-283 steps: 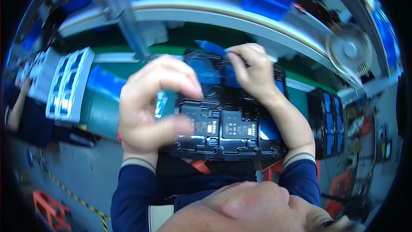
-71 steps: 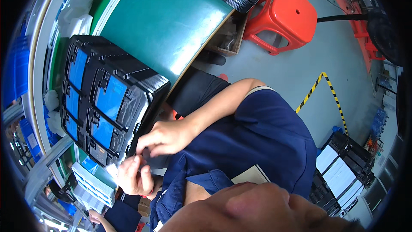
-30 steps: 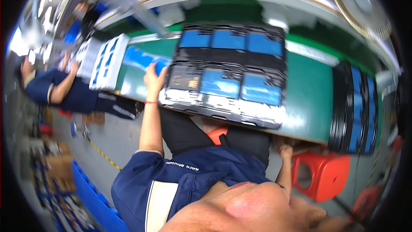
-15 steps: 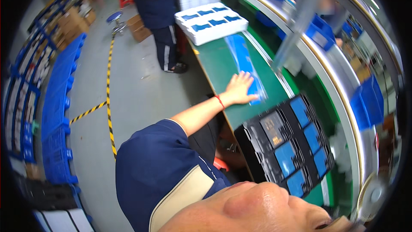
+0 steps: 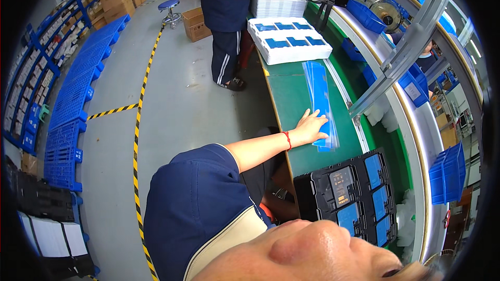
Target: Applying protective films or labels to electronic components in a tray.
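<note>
My left hand (image 5: 311,128), a red cord round its wrist, lies with spread fingers on a fanned pile of long blue film strips (image 5: 315,82) with transparent edges. These strips lie lengthwise on a green tabletop (image 5: 292,93). Nearer than the hand is a black compartment tray (image 5: 364,198). It holds several flat rectangular pieces covered in blue (image 5: 379,203), and one dark grey piece (image 5: 341,184) with print on its bare face. My right hand is out of view.
White trays (image 5: 291,54) with blue pieces are stacked beyond the strips. A co-worker (image 5: 226,10) stands at the far left side of the table. A metal post (image 5: 401,52) and a shelf with blue bins (image 5: 448,171) border the right. Blue pallets (image 5: 70,109) stand on the left.
The whole view has shifted, so the table, trays and co-worker appear farther right. My left hand stays on the blue strips, which look more fanned out now.
</note>
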`<state>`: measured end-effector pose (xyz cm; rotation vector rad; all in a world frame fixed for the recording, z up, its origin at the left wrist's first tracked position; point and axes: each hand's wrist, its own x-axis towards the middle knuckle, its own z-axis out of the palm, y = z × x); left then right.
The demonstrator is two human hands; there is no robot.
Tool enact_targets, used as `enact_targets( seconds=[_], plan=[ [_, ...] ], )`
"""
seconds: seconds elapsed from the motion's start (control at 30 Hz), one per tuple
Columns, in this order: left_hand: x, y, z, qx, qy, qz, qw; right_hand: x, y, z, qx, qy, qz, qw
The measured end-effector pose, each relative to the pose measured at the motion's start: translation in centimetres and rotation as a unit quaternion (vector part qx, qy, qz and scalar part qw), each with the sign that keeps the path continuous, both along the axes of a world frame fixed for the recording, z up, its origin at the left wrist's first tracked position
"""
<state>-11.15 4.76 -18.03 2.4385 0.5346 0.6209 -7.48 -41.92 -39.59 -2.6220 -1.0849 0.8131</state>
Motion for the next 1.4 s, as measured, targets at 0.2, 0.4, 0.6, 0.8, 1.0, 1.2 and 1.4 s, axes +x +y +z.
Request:
enact_targets(
  seconds=[0.2,0.4,0.6,0.8,1.0,1.2,1.4],
  plan=[
    [-0.2,0.1,0.2,0.024,0.0,-0.002,1.0,-2.2,-0.7,7.1,0.013,0.044,0.026,0.999],
    [-1.0,-0.2,0.6,0.077,-0.003,-0.028,0.997,-4.8,-2.1,14.5,0.043,0.072,0.004,0.996],
    [0.2,0.5,-0.3,0.068,-0.025,-0.004,0.997,-5.9,-2.1,22.0,0.065,0.106,0.023,0.992],
    [0.5,1.6,0.5,-0.122,-0.1,0.1,0.982,-7.1,-1.1,29.3,0.086,0.14,0.044,0.985],
    [2.2,6.5,3.6,-0.145,-0.315,0.099,0.933,-8.0,0.9,35.8,0.111,0.169,0.056,0.978],
    [3.9,2.9,15.7,-0.134,-0.385,-0.051,0.912,-10.8,4.0,40.8,0.158,0.211,-0.003,0.965],
    [2.9,-6.0,21.6,-0.004,-0.422,-0.314,0.851,-6.8,7.9,43.8,0.337,-0.056,0.024,0.939]
  ],
)
